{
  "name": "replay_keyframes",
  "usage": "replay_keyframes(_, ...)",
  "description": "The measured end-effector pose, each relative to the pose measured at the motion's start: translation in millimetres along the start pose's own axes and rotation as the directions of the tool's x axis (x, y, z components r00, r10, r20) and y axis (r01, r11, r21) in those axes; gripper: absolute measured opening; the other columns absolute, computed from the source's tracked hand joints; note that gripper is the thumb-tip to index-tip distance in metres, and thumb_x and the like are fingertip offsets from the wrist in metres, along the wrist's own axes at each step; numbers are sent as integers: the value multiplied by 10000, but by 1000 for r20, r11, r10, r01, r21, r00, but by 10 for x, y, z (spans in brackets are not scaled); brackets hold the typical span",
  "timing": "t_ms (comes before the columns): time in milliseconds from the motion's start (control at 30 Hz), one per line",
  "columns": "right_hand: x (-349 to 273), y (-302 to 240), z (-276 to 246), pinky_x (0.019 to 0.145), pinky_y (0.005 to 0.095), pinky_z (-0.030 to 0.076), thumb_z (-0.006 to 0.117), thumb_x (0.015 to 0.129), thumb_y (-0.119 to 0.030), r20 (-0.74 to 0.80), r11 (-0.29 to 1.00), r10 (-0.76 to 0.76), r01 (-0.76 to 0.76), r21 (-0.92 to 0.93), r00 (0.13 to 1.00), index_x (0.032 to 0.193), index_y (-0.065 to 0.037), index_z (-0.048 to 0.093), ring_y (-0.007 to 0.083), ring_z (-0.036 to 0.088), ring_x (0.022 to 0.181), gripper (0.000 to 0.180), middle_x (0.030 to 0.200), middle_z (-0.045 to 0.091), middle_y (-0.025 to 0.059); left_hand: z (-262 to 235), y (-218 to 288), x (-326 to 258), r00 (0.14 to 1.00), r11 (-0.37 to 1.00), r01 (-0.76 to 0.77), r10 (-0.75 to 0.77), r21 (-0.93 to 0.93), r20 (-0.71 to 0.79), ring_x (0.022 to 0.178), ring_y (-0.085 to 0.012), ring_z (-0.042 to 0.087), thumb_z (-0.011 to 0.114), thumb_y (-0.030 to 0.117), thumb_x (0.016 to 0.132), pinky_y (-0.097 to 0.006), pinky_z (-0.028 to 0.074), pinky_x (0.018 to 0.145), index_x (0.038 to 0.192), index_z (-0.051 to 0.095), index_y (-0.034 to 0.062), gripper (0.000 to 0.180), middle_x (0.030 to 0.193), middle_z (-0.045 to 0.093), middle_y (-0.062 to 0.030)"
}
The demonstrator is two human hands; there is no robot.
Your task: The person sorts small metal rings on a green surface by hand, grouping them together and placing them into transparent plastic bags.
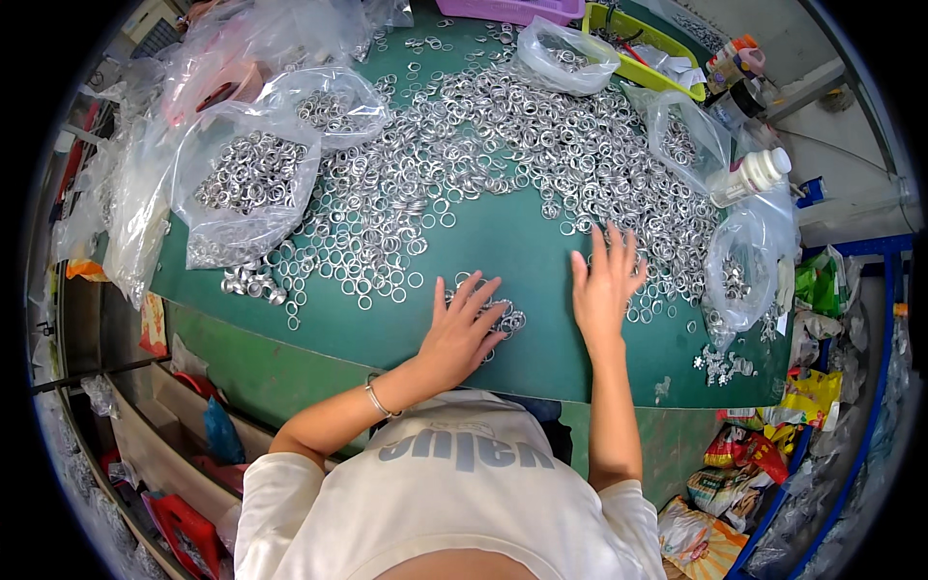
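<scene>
A broad heap of silver metal rings (590, 135) spreads in an arc over the green tabletop (493, 232). My left hand (459, 329), a bracelet on its wrist, lies with fingers spread over a small cluster of rings (509, 321) close to the front edge. Part of that cluster is hidden under the palm and fingers. At the heap's near right edge, my right hand (605, 285) reaches forward, fingers apart, its fingertips beside or on the rings there. Neither hand grips anything that I can see.
Clear plastic bags of rings stand at left (246, 184), at the back (565, 58) and at right (739, 266). A white bottle (752, 177) leans at the right edge. Small star-like metal pieces (723, 365) lie front right. Purple (512, 10) and yellow-green (648, 72) baskets sit behind.
</scene>
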State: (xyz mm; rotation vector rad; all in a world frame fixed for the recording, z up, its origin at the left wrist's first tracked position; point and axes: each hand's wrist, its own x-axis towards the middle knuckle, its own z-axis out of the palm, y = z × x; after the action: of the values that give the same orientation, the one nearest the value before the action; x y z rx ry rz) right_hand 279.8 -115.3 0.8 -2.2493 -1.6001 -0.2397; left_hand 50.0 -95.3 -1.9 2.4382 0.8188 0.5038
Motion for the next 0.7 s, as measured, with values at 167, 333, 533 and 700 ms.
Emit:
replay_keyframes(167, -72, -104, 56, 1064, 608, 207, 629, 882, -266, 153, 996, -87, 84, 26, 984, 1283, -34, 538, 361, 351, 1336, 471, 1399, 430, 180, -22, 11, 4, 1000, 1000, 22, -22, -14, -6, 1361, -378, 312, 680, 171, 838, -683, 156, 1062, 1219, 562, 81, 409, 1426, 401, -134)
replay_keyframes(333, -152, -122, -109, 1068, 616, 190, 640, 875, -226, 152, 973, -106, 71, 222, 983, 1259, -39, 560, 351, 376, 1329, 434, 1398, 453, 127, 8, -39, -31, 1000, 1000, 24, -24, -13, -5, 1362, -377, 310, 678, 166, 840, -674, 157, 1070, 1213, 563, 73, 401, 1429, 399, -134)
replay_keyframes(533, -312, -92, -116, 1064, 629, 170, 641, 871, -194, 144, 986, -121, 102, 131, 982, 1262, -97, 575, 348, 325, 1366, 408, 1404, 453, 104, 8, -39, 14, 1000, 1000, 11, -11, -21, -29, 1358, -355, 331, 672, 160, 845, -663, 158, 1080, 1202, 565, 61, 385, 1419, 416, -125)
replay_keyframes(700, -353, -199, -212, 1054, 640, 175, 654, 861, -210, 135, 975, -150, 124, 185, 979, 1243, -114, 590, 370, 279, 1385, 400, 1428, 415, 107, -14, -52, 123, 999, 1000, 9, -9, -2, -33, 1350, -323, 355, 658, 148, 853, -665, 159, 1080, 1210, 562, 65, 378, 1394, 449, -112)
